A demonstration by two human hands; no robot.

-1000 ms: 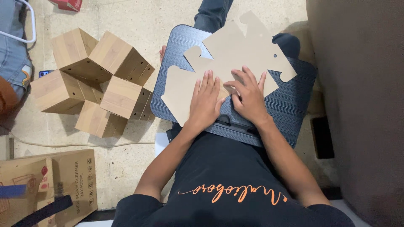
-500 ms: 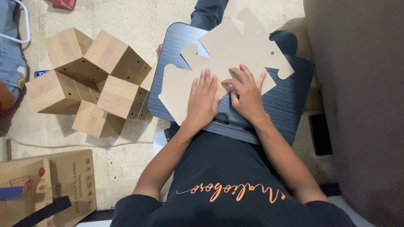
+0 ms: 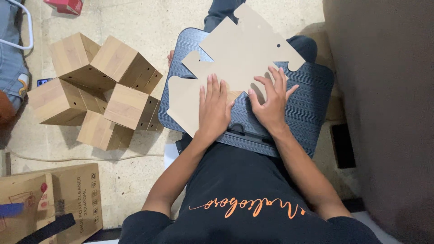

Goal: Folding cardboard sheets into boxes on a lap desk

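Brown cardboard, flat and cut into a funny shape with tabs and little holes, lies on a dark board (image 3: 312, 108) across the person's lap. This flat cardboard piece (image 3: 244, 54) is under both hands. The left hand (image 3: 213, 106) lies open and flat, pressing down on the near flap. The right hand (image 3: 270, 101) is open too, fingers spread, pushing on the edge beside it. Neither hand grips anything. Since a second ago the hands have hardly moved, so the fold looks to be still being pressed. Left, on the floor (image 3: 135, 18), sit finished folded boxes (image 3: 97, 90) in a bunch.
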